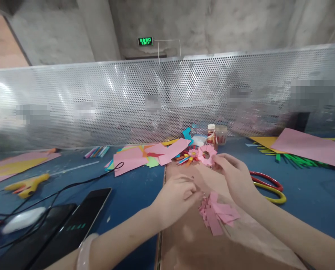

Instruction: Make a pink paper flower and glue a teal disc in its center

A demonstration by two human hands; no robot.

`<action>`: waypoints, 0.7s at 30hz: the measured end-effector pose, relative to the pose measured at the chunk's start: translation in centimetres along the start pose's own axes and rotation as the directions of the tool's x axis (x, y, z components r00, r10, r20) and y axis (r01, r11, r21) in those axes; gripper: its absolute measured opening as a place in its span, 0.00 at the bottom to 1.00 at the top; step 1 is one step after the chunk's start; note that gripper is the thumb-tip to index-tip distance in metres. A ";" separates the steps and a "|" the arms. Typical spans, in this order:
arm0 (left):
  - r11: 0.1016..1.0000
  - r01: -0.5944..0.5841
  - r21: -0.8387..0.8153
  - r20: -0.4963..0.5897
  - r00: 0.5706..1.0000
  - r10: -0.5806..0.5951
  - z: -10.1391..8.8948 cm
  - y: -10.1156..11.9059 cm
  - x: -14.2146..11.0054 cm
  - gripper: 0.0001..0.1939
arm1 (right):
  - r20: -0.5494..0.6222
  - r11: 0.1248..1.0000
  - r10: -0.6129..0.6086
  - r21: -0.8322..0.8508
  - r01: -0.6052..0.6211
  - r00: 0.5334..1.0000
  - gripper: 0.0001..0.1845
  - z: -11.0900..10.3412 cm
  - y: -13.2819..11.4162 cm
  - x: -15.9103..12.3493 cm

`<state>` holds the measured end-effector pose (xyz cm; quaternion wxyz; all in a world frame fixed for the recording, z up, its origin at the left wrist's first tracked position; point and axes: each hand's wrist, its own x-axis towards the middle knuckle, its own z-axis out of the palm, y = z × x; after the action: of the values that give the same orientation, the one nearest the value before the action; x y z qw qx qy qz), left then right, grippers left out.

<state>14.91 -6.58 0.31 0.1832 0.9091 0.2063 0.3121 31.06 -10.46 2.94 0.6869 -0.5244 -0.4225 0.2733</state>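
My right hand [237, 178] pinches the right edge of a pink paper flower [207, 154], which has a hole in its middle. Curled above the cardboard [184, 240], my left hand [175, 200] has its fingertips drawn together; whatever they hold, if anything, is hidden. Just in front of those fingers lies a loose pile of pink paper strips [216, 213]. A smaller pink flower [193, 153] with a yellow middle is beyond my hands, among coloured sticks.
To the left are a yellow glue gun [28, 185], a black cable [71, 184], a white mouse [23, 220] and a phone [85, 213]. Coloured paper [130, 159] and a bottle [211, 135] stand behind. Red and yellow handles [271, 191] lie right, before a perforated metal screen [122, 90].
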 end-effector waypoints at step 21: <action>0.715 0.297 -0.633 -0.036 0.911 -0.411 -1.7 -2.0 -3.2 0.10 | 0.428 0.736 -0.114 -0.570 0.365 0.897 0.14 0.4 -0.2 -3.2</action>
<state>10.98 -6.08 -0.89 0.5062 0.7118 0.2793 0.3988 29.09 -12.97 2.23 0.4069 -0.6055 -0.6746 0.1133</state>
